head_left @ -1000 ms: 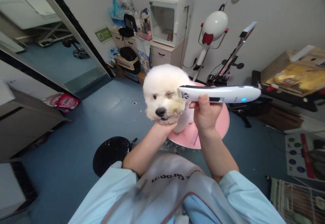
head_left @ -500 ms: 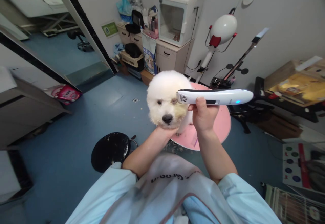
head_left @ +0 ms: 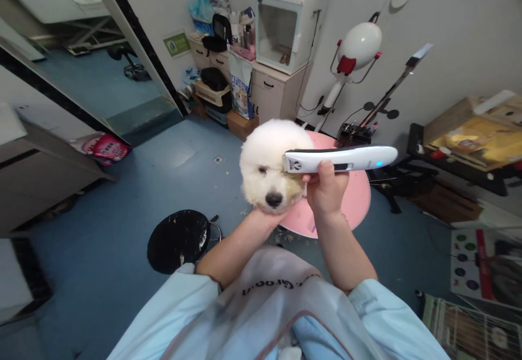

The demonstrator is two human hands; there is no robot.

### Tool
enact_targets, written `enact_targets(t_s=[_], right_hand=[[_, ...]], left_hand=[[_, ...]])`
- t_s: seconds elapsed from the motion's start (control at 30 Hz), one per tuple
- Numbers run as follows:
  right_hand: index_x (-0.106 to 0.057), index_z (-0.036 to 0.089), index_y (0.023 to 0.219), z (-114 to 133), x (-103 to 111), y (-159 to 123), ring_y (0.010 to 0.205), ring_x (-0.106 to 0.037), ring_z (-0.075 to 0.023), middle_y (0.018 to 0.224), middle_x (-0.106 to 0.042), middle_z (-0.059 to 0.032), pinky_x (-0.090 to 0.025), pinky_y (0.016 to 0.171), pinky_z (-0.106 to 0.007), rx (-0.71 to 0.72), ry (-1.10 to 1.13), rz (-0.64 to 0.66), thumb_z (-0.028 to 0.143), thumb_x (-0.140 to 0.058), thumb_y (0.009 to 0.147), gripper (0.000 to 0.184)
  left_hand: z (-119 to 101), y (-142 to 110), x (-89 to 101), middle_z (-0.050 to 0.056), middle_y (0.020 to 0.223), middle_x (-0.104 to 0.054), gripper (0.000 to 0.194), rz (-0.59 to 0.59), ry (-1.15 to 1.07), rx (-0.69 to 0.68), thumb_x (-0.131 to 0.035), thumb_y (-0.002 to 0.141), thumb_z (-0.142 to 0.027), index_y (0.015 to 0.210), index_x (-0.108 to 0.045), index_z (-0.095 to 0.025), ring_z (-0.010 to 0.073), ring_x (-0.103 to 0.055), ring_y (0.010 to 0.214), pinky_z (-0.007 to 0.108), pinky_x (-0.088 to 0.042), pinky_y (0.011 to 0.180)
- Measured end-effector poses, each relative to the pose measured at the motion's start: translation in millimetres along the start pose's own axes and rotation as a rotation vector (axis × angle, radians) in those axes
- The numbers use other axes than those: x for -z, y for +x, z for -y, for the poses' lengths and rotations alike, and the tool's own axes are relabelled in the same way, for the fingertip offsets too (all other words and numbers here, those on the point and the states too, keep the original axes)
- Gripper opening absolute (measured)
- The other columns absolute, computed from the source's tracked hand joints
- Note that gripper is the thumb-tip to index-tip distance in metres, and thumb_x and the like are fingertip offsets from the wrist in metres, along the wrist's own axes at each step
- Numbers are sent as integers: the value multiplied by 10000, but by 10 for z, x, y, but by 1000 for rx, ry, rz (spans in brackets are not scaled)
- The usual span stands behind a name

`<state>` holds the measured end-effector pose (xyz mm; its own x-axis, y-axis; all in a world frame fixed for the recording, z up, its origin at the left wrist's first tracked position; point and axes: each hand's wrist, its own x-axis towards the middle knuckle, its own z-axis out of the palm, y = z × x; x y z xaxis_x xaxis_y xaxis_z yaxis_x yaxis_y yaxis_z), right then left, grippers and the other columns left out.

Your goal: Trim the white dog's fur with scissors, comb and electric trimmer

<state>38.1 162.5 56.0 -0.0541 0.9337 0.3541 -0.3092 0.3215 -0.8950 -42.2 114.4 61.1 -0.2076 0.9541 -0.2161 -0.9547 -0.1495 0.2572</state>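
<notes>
A fluffy white dog [head_left: 269,148] is on a round pink table [head_left: 354,202], its head turned towards me. My left hand [head_left: 269,217] is under its chin, with the fingers hidden beneath the fur, so their grip does not show. In my right hand [head_left: 327,188] is a white hair clipper [head_left: 342,158] with a lit blue light, held level. The clipper's blade end is at the fur beside the dog's eye on the right side of the picture and covers that eye. Yellowish fur shows below the blade.
A black round stool [head_left: 178,241] stands on the blue floor at the left of the table. Behind are drawers [head_left: 269,85] with a white glass-fronted cabinet [head_left: 277,28], and a white dryer on a stand [head_left: 359,47]. A wire cage [head_left: 468,327] is at lower right.
The dog's head has shifted slightly right and down in the picture, with my left hand under it. The clipper has moved a little down, its blade end now covering the eye.
</notes>
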Motion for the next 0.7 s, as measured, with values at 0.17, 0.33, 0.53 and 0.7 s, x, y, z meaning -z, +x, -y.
enact_targets(t_s=[0.17,0.33,0.53,0.7], right_hand=[[-516,207,778,34,93,-79,384,-455,-79,547,-518,62,-390,360,-205,76,54,-132,538,-661,712,367],[-521,221,797,17,139,-185,379,-445,-75,570,-529,63,-395,360,-207,76,118,-137,478,-676,714,311],[-521,227,840,5,222,-254,369,-418,-64,601,-532,65,-354,329,-195,69,198,-206,491,-682,687,345],[-508,209,791,12,278,-312,377,-427,-60,587,-527,62,-332,324,-180,10,224,-276,531,-677,669,384]], left_hand=[[57,-63,91,93,896,-686,607,-16,-56,4,-188,929,-553,1172,-596,-174,216,-650,855,335,-549,739],[75,-132,75,86,872,-678,575,-58,11,37,-190,931,-515,1150,-608,-187,207,-652,815,349,-551,743],[68,-171,71,99,902,-677,602,8,31,130,-210,907,-577,1105,-638,-203,225,-650,820,360,-556,691],[55,-275,102,66,791,-667,576,-219,28,137,-178,948,-498,1186,-589,-173,176,-644,733,298,-555,666]])
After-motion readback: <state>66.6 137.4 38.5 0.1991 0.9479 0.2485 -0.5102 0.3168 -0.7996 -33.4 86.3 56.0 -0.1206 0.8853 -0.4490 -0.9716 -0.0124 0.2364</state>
